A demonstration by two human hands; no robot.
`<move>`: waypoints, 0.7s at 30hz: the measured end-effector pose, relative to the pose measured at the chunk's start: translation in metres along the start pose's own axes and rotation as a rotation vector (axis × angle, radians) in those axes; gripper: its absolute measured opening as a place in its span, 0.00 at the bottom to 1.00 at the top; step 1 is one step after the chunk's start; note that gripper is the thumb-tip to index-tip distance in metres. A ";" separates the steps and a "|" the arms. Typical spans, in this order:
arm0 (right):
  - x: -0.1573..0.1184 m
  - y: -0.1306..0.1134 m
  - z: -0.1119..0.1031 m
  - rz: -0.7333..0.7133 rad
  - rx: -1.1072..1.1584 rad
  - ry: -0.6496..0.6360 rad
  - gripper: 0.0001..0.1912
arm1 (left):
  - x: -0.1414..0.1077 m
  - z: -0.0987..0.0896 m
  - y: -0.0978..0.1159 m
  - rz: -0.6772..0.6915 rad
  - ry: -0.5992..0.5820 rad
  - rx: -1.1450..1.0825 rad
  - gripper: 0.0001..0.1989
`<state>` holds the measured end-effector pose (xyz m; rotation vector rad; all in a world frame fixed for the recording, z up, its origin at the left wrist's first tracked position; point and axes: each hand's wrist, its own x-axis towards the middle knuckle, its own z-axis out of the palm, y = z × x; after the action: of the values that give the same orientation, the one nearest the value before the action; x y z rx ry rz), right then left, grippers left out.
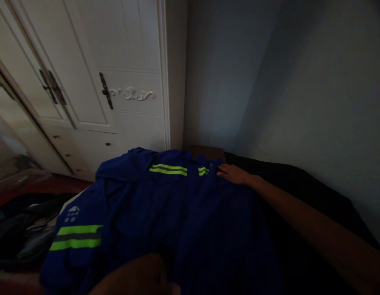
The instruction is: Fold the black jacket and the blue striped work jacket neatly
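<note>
A dark blue jacket point(147, 205) with yellow-green and grey reflective stripes lies spread out in front of me, one sleeve point(78, 254) hanging toward the lower left. On its upper right part, near the collar, my right hand point(234, 174) rests with the fingers apart and palm down. Low in the frame, over the jacket's lower front, is my left hand point(141, 276); it is dark and blurred, cut off by the bottom edge, and its fingers cannot be made out clearly.
Behind the jacket stands a white wardrobe point(131, 49) with dark metal handles. A grey-blue wall point(315, 90) rises at the right, above a black cloth-like surface point(288, 180). A brown object point(208, 152) shows behind the collar. Dark items point(24, 225) lie on the reddish floor at left.
</note>
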<state>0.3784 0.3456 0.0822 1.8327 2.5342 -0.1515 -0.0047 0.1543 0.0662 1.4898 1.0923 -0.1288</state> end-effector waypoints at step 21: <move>-0.090 0.007 -0.038 0.432 0.574 0.062 0.16 | 0.299 -0.123 0.248 0.293 0.640 0.151 0.21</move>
<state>0.4154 0.2656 0.1255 2.5587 2.1980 -0.8990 0.2656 0.4582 0.0878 1.8711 1.3638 0.5136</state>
